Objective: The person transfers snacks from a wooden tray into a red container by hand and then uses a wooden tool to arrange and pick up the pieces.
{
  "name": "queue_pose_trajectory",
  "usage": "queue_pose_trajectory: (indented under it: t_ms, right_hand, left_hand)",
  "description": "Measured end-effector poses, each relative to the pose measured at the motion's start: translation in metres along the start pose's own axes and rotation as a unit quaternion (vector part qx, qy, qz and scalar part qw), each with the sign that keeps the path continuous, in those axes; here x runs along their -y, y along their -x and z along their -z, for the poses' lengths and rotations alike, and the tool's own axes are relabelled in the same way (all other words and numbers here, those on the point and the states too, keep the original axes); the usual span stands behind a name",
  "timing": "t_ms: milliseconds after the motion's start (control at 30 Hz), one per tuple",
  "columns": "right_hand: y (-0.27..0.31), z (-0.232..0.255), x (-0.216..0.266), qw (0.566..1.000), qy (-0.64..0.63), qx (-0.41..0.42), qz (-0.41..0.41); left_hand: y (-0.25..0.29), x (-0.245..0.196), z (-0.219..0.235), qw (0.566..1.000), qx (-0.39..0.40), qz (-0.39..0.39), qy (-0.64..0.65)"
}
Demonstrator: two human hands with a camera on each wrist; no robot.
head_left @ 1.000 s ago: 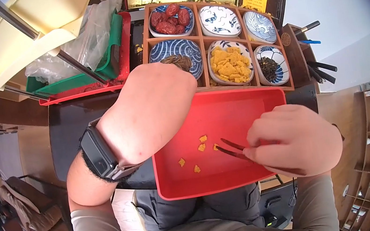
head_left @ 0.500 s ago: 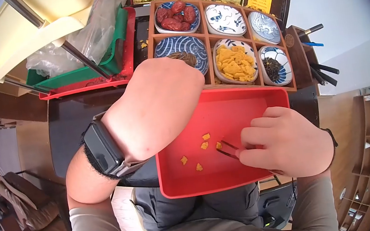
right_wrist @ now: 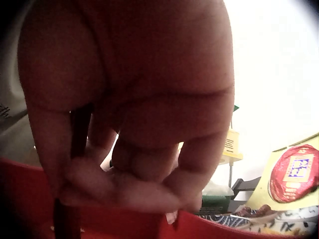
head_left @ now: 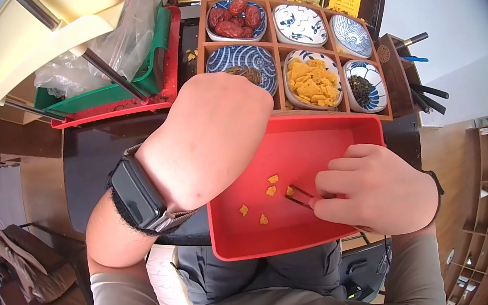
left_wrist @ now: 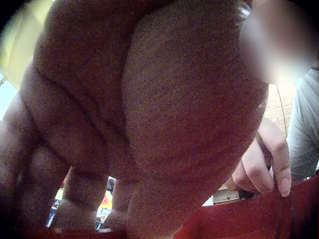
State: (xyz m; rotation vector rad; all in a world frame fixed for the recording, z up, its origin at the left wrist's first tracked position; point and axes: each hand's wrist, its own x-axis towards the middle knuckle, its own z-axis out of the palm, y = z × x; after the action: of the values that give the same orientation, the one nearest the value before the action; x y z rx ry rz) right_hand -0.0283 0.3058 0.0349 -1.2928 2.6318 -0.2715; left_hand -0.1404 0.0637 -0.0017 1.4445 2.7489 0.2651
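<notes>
My right hand (head_left: pixel 380 189) pinches dark tweezers (head_left: pixel 301 196) over the red tray (head_left: pixel 306 237). Their tips stand at either side of a yellow flake (head_left: pixel 290 190). Several more yellow flakes lie on the tray floor left of the tips, one yellow flake (head_left: pixel 263 219) nearest me. Over the tray's far left corner, my left hand (head_left: pixel 210 132) hides that corner from the head view. In the left wrist view its thumb comes down in front of the red wall, while the fingers (left_wrist: pixel 84 194) drop behind the red rim, gripping it.
Beyond the tray, a wooden divided box (head_left: pixel 277 54) holds patterned dishes: red dates (head_left: pixel 233 28), yellow flakes (head_left: pixel 313 82), dark dried leaves (head_left: pixel 362 91). A green bin (head_left: pixel 106 103) with plastic bags stands left, under a cream rack (head_left: pixel 50 61). A wooden pen holder (head_left: pixel 400 77) stands right.
The right hand has shifted slightly left, bringing the tweezer tips around the flake, and their gap looks narrower. The left hand stays at the tray's corner. The view has drifted a little.
</notes>
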Motion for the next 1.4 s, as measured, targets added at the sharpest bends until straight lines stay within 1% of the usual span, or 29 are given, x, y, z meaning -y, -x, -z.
queue_pose_trajectory:
  t_ms: [67, 167, 433, 567, 633, 767, 867, 967, 1067, 1100, 1167, 1233, 1300, 1400]
  right_hand:
    - [0.0, -0.001, 0.0, 1.0, -0.01, -0.001, -0.005]
    - [-0.001, 0.012, -0.002, 0.996, -0.03, 0.084, 0.011]
    - [0.0, 0.01, -0.002, 0.996, -0.053, 0.069, 0.015]
    - [0.003, 0.014, -0.002, 0.996, -0.056, 0.058, 0.024]
    - [0.005, 0.014, -0.003, 0.997, -0.058, 0.04, 0.026]
    - [0.011, 0.016, -0.004, 0.998, -0.056, -0.006, 0.015]
    - [0.014, 0.02, -0.005, 0.996, -0.054, -0.071, -0.013]
    - [0.016, 0.028, -0.007, 0.983, -0.049, -0.167, -0.051]
    - [0.022, 0.033, -0.013, 0.97, -0.051, -0.222, -0.089]
    - [0.026, 0.036, -0.015, 0.968, -0.049, -0.222, -0.107]
    - [0.025, 0.033, -0.014, 0.951, -0.025, -0.27, -0.151]
    - [0.027, 0.033, -0.018, 0.937, -0.031, -0.299, -0.18]
    - [0.026, 0.03, -0.022, 0.929, -0.013, -0.319, -0.19]
    - [0.026, 0.037, -0.034, 0.939, -0.041, -0.28, -0.194]
  left_hand:
    - [0.0, 0.0, 0.0, 1.0, 0.001, 0.002, -0.005]
    - [0.0, 0.0, 0.0, 1.0, -0.001, 0.001, -0.009]
    - [-0.002, -0.002, 0.003, 1.0, 0.017, 0.012, -0.01]
    - [-0.002, -0.001, 0.001, 1.0, 0.004, 0.002, -0.003]
    - [-0.002, -0.002, 0.003, 1.0, 0.01, 0.006, -0.008]
    - [-0.001, -0.001, 0.002, 1.0, -0.002, -0.003, -0.002]
    - [-0.002, -0.001, 0.003, 1.0, 0.003, 0.001, -0.005]
    - [-0.001, -0.001, 0.003, 1.0, 0.0, 0.0, -0.004]
    - [-0.001, 0.0, 0.002, 1.0, 0.0, -0.001, -0.007]
    - [0.0, 0.0, 0.001, 1.0, -0.003, -0.003, -0.01]
    - [0.0, 0.0, 0.001, 1.0, -0.001, -0.004, -0.014]
    - [-0.001, 0.0, 0.002, 1.0, 0.009, -0.001, -0.017]
    - [-0.001, 0.0, 0.002, 1.0, 0.007, -0.003, -0.019]
    - [-0.001, 0.0, 0.002, 1.0, 0.011, -0.001, -0.021]
